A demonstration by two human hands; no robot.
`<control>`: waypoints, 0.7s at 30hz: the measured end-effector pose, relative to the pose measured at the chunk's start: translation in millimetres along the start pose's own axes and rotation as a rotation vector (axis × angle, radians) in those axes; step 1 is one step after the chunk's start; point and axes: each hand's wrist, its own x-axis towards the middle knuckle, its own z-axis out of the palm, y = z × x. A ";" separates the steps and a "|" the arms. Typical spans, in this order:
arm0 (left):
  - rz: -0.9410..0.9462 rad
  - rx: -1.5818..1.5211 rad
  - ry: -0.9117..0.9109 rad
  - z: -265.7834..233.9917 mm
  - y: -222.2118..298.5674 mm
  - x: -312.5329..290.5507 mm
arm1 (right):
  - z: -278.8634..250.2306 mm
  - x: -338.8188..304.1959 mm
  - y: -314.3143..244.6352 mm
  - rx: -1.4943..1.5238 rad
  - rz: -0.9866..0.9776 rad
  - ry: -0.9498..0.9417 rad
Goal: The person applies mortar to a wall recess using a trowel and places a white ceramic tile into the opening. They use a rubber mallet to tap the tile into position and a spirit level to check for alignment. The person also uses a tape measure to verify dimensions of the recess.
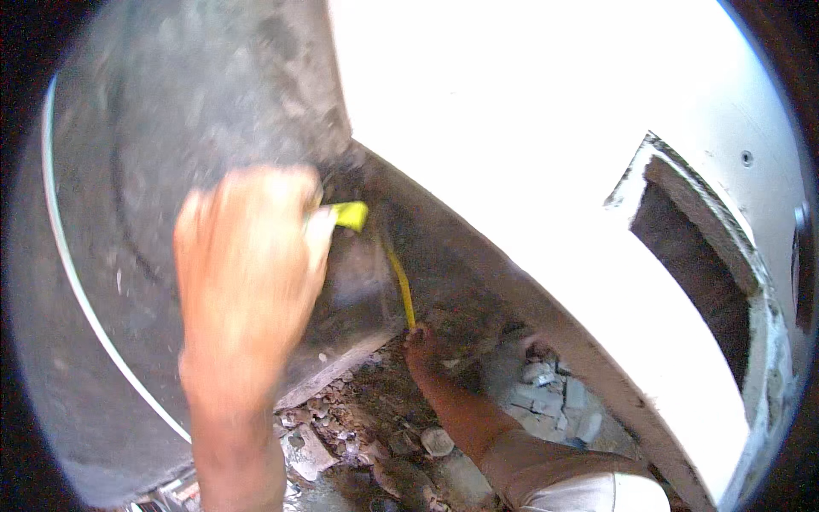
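My left hand (252, 264) is raised at the centre left, blurred by motion, its fingers closed. From its thumb side sticks out a short piece of yellow tape-measure blade (350, 215). Lower and farther right, my right hand (416, 335) is closed at the bottom end of a narrow yellow length of the same tape (401, 286). This length runs up in the shadowed recess below the white panel. Between the two visible yellow pieces the tape is hard to follow. Any tape case is hidden.
A dark grey wall (128, 196) with a thin pale curved strip (81, 290) fills the left. On the right, a white surface (512, 128) has a rough-edged rectangular opening (695, 264). Broken masonry rubble (546, 401) lies below, near a light ledge (341, 367).
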 end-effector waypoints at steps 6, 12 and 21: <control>-0.138 -0.075 -0.786 -65.6 29.9 -40.9 | -51.3 -100.4 -70.4 -0.341 0.065 0.069; -0.242 -0.194 -1.173 -149.3 6.8 -98.9 | -92.4 -246.5 -241.5 -0.560 0.047 -0.272; -0.534 -0.434 -1.622 -373.3 -116.4 -117.0 | -127.6 -414.0 -484.8 -0.361 0.422 -1.101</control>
